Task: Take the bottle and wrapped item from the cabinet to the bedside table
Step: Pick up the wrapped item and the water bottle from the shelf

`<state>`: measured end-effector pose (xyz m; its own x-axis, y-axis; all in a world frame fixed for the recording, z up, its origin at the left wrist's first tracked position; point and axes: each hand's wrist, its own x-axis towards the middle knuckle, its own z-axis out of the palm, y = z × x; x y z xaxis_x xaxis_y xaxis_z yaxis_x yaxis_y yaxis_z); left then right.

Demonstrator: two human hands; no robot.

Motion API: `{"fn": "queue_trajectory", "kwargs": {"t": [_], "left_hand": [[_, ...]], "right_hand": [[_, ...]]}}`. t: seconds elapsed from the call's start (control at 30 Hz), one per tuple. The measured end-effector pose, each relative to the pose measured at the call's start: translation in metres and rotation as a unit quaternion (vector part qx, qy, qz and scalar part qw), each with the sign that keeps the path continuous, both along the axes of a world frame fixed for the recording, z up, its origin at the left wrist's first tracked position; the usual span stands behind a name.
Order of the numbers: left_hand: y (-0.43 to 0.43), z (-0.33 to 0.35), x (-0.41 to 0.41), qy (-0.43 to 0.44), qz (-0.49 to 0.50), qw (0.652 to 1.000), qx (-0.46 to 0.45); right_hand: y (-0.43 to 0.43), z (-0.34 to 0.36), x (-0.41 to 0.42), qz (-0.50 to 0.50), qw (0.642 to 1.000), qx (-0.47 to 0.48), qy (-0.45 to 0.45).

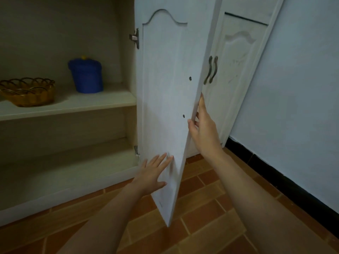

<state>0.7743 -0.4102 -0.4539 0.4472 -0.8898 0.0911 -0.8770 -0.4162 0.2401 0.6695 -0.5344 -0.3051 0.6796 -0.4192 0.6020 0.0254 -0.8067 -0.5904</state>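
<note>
White panelling fills the middle: the right hand [203, 129] pinches the free edge of the open cabinet door [165, 99], the left hand [154, 173] lies flat and spread on its inner face. No bottle or wrapped item shows; the shelf [73, 105] up and left holds only a blue lidded pot [85, 76] and an amber basket [27, 91], nearer the left hand

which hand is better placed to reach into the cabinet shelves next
Left, probably. The left hand lies open and flat on the door's inner face, on the shelf side. The right hand grips the cabinet door by its edge.
</note>
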Motion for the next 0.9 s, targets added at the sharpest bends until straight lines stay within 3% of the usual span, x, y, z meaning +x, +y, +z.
{"fn": "queue_trajectory", "kwargs": {"t": [0.43,0.63,0.73,0.9], "left_hand": [[-0.040,0.012,0.003,-0.038,-0.008,0.999,-0.003],[-0.029,0.021,-0.003,-0.021,-0.007,1.000,-0.013],[-0.007,0.028,0.003,-0.009,0.021,0.999,-0.037],[0.053,0.050,0.023,-0.029,0.100,0.991,-0.086]], "right_hand": [[-0.027,0.000,-0.002,-0.099,0.994,-0.025,0.025],[-0.001,-0.008,-0.006,-0.152,0.967,-0.196,-0.061],[0.010,-0.013,0.002,-0.121,0.963,-0.227,-0.077],[0.034,-0.020,0.027,-0.051,0.979,-0.192,-0.056]]}}
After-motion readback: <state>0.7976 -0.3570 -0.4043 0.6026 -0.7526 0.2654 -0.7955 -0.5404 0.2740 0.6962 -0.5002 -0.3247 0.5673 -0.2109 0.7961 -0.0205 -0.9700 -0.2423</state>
